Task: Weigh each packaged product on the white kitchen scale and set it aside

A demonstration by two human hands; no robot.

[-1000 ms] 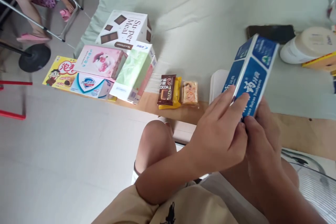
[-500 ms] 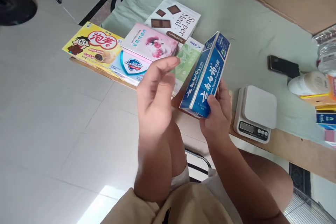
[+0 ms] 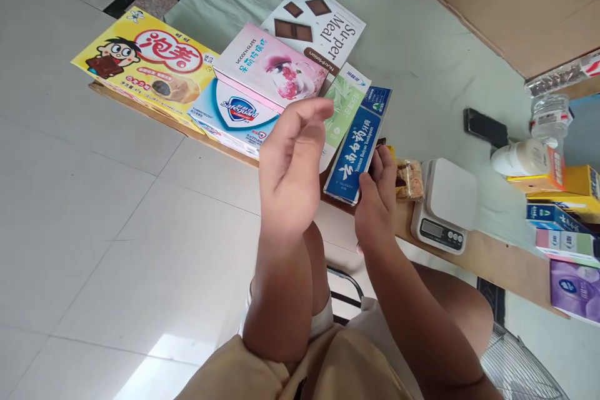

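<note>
My right hand (image 3: 376, 200) is closed on the right edge of a blue and white toothpaste box (image 3: 356, 150), its thumb at the near end. The box lies face up at the table edge, alongside a green and white box (image 3: 345, 103). My left hand (image 3: 295, 156) is raised in front of the boxes with loosely bent fingers and nothing visible in it. Beyond it are a Safeguard box (image 3: 241, 111), a pink box (image 3: 272, 65) resting partly on it, and a white Super Meal box (image 3: 319, 22). A yellow puff snack box (image 3: 150, 62) lies at the left.
A packaged snack (image 3: 409, 180) sits between my right hand and a white kitchen scale (image 3: 450, 200). Further right are a black phone (image 3: 485, 128), a white bottle (image 3: 520, 158) and several boxes, including a purple pack (image 3: 574, 287). A cardboard panel (image 3: 492, 0) borders the back.
The toothpaste box was tilted up in my right hand and now lies flat beside the green box. The view has shifted, showing more at the right. My left hand keeps much the same pose.
</note>
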